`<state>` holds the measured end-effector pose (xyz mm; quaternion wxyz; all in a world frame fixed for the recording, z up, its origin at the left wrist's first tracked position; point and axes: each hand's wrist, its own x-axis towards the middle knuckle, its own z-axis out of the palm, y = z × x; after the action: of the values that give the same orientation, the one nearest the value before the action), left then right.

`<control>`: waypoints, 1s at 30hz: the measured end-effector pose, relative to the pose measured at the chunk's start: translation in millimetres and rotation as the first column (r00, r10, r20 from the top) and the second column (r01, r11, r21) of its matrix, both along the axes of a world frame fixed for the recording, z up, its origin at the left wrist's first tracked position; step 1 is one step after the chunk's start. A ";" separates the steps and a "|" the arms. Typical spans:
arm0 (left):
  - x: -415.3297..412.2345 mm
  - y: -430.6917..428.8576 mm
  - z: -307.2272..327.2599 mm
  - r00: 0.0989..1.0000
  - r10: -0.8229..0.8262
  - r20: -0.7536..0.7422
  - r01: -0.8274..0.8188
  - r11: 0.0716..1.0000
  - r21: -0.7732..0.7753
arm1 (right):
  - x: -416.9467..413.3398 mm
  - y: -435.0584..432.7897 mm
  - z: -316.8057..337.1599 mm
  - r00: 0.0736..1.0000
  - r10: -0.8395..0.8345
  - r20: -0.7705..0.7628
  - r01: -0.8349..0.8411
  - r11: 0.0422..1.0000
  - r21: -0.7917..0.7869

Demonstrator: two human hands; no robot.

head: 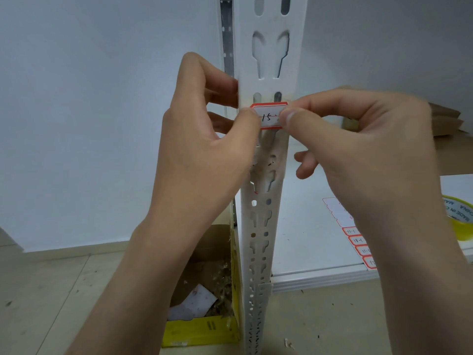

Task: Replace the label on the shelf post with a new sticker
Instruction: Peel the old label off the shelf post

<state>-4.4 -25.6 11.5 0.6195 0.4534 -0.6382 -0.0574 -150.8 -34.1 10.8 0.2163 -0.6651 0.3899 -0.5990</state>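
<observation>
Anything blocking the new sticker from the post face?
Nothing visible. The sticker lies across the post, the left hand and right hand holding its ends; torn old-label residue sits just below it.

Sticker (269,116) – both ends covered: left hand's (202,149) thumb over the 9 o'clock end, right hand's (363,139) thumb and forefinger over the 3 o'clock end. Writing reads "15", rest hidden. Left fingertips go behind the post (270,60), out of sight. Right knuckles blurred. Post cut off at 12 and 6. Label sheet (335,211) at 4 o'clock half under the right wrist — its numbers too small to read surely. Tape roll (462,221) at 3 o'clock cut by the edge. Box (202,331) at 7 o'clock partly behind the left forearm.
</observation>
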 end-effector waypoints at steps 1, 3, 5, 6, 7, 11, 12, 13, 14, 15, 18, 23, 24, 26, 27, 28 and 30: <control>0.1 0.2 -0.1 1.000 -0.002 -0.001 0.002 1.000 0.001 | -0.5 -0.1 0.0 1.000 0.000 0.005 0.000 1.000 -0.005; 0.5 0.2 -0.1 1.000 -0.005 -0.008 0.005 1.000 0.002 | -1.9 -0.9 -0.2 0.999 -0.013 0.036 0.013 1.000 -0.017; 0.7 -0.3 0.1 1.000 -0.004 -0.010 0.005 1.000 0.001 | -2.9 -1.2 -0.5 0.998 -0.029 0.062 0.030 0.999 -0.029; 0.7 -0.4 0.2 1.000 -0.002 -0.009 0.002 1.000 0.003 | -2.8 -1.3 -0.7 0.997 -0.032 0.064 0.034 0.999 -0.029; 0.7 -0.7 0.1 1.000 0.000 -0.008 0.000 1.000 0.004 | -2.5 -0.9 -0.7 0.998 -0.029 0.059 0.030 0.999 -0.022; 0.7 -0.7 -0.3 1.000 0.007 -0.015 -0.007 1.000 0.009 | -0.6 0.1 0.5 0.999 -0.013 0.038 0.013 1.000 0.000; 1.1 -0.7 -0.3 1.000 0.006 -0.017 -0.006 1.000 0.010 | -0.1 -0.1 0.7 0.999 -0.019 0.035 0.019 1.000 0.004; 1.7 -0.6 -0.3 1.000 0.004 -0.020 -0.004 1.000 0.012 | 0.5 0.2 1.0 0.999 -0.026 0.032 0.026 1.000 0.006; 2.1 -0.6 -0.3 1.000 0.001 -0.024 0.000 1.000 0.014 | 1.0 0.4 0.7 0.999 -0.033 0.027 0.033 0.999 0.004; 2.5 -0.3 -0.4 1.000 -0.002 -0.026 0.003 1.000 0.015 | 1.3 0.7 0.5 0.999 -0.040 0.022 0.040 0.999 0.001; 2.8 -0.3 -0.6 1.000 -0.008 -0.030 0.009 1.000 0.017 | 1.9 0.6 0.3 0.999 -0.046 0.022 0.046 0.999 -0.001; 3.0 0.0 -0.2 0.999 -0.012 -0.033 0.013 1.000 0.022 | 2.5 1.5 1.1 0.999 -0.027 0.027 0.027 1.000 0.003; 3.0 0.4 -0.1 0.999 -0.011 -0.030 0.011 1.000 0.023 | 2.5 1.5 1.2 0.999 -0.022 0.028 0.022 1.000 -0.001; 3.0 0.7 0.0 0.999 -0.013 -0.034 0.014 1.000 0.024 | 2.7 0.6 1.4 1.000 -0.011 0.016 0.011 1.000 -0.005; 2.9 0.7 0.2 0.999 -0.014 -0.036 0.015 1.000 0.026 | 2.9 0.6 1.5 1.000 -0.003 0.001 0.003 1.000 -0.004; 2.8 0.5 0.4 0.999 -0.013 -0.035 0.013 1.000 0.026 | 3.0 0.3 0.9 1.000 0.003 -0.017 -0.003 1.000 -0.005; 2.3 0.4 0.7 0.999 -0.021 -0.036 0.021 0.999 0.025 | 2.3 0.2 -0.4 0.999 -0.004 -0.033 0.003 1.000 -0.014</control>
<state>-2.1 -25.2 12.3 0.6244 0.4534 -0.6309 -0.0801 -148.5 -33.9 10.4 0.2042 -0.6757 0.3907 -0.5909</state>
